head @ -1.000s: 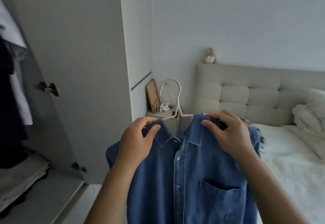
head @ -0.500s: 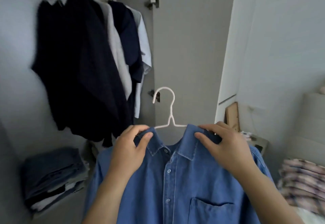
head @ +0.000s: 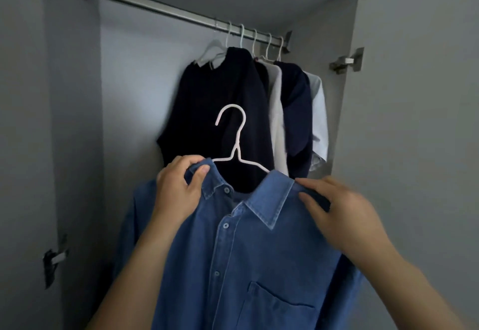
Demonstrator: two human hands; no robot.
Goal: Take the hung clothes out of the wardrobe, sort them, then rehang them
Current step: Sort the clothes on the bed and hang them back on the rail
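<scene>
Since half a second ago the view has swung up and left, so the denim shirt (head: 259, 265) on its hanger now sits in front of the open wardrobe, below the rail, with the folded stacks gone from sight

Nearest, the shirt fills the lower middle: mid-blue denim, pale stitching, a stiff pointed collar, small round buttons down the placket and a square patch pocket at lower right. The left hand (head: 178, 192) grips the left shoulder at the collar, fingers curled over the top and thumb pressed on the front. The right hand (head: 342, 215) pinches the right shoulder seam, fingers over the cloth; it is blurred, so the thumb's place cannot be told

Rising between the hands, the thin white wire hanger (head: 234, 140) has sloping arms, a twisted neck and a rounded hook opening left, free of the rail

Farther back, dark knit and navy garments (head: 223, 111) hang with a pale grey shirt (head: 276, 122) and a white one (head: 319, 117) on white hangers, bunched at the right end of the round metal rail (head: 155, 8). Smooth grey panels form the wardrobe (head: 124, 96) walls, with metal hinges (head: 346, 61) on the right side and lower left
</scene>
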